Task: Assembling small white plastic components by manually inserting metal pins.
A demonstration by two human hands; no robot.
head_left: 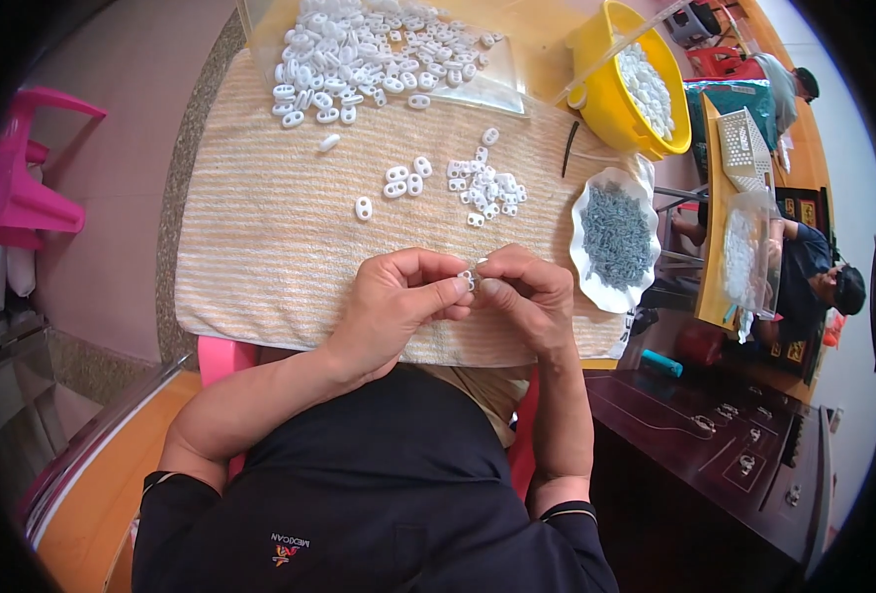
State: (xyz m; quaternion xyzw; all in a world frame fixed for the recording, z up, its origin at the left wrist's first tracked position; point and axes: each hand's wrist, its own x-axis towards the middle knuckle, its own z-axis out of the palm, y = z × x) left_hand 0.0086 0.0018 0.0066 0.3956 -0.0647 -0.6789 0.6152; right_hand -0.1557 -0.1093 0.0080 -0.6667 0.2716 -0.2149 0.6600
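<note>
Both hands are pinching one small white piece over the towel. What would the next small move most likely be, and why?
Probably setting the white piece down with the small group of white pieces on the towel, then reaching for another. The left hand and right hand hold it between fingertips, a dish of small grey parts lies beside the right hand, and a big pile of white pieces sits farther off.

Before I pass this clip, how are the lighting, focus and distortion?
Head view: even daylight with soft shadows; the hands, left hand and right hand, and the small white piece between them look sharp; fisheye bends the towel edges, black vignette fills the corners; the yellow bowl is bright, not blown out.
</note>
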